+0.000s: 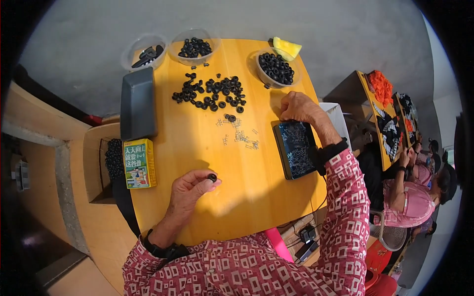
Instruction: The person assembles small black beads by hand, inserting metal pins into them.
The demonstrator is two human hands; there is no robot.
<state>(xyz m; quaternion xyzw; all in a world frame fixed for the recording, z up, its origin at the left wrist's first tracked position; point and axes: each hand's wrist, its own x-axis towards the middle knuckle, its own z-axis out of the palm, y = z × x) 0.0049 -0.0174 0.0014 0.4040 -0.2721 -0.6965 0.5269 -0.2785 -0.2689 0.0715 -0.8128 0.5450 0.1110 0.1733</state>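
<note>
Pinching a small black ring (pixel 212 177) between thumb and fingertips, the left hand (pixel 190 190) hovers just above the near part of the yellow table (pixel 247 197), its other fingers curled in. To its left, at the table's edge, lies a green and orange box (pixel 138 163). Beyond that edge a wooden crate (pixel 96 167) holds more black rings.

Further out on the right, a dark flat tray (pixel 296 149) sits on the table. The right hand (pixel 300 109) rests at the tray's far end, fingers bent down and touching its rim; whether it has hold of anything cannot be told. Between the two hands a scatter of tiny metal pins (pixel 243 136) lies on the wood, with a single ring just beyond them.

Past the pins comes a loose heap of black rings (pixel 212 92). A dark grey oblong case (pixel 138 103) lies at the left edge beside it. Along the far edge stand three clear bowls: the left bowl (pixel 143 51) holds a few dark parts, the middle bowl (pixel 194 47) and the right bowl (pixel 276 68) hold rings. A yellow sponge (pixel 287 48) lies just behind the right bowl.

Off to the right another person in pink (pixel 410 202) sits at a second table.
</note>
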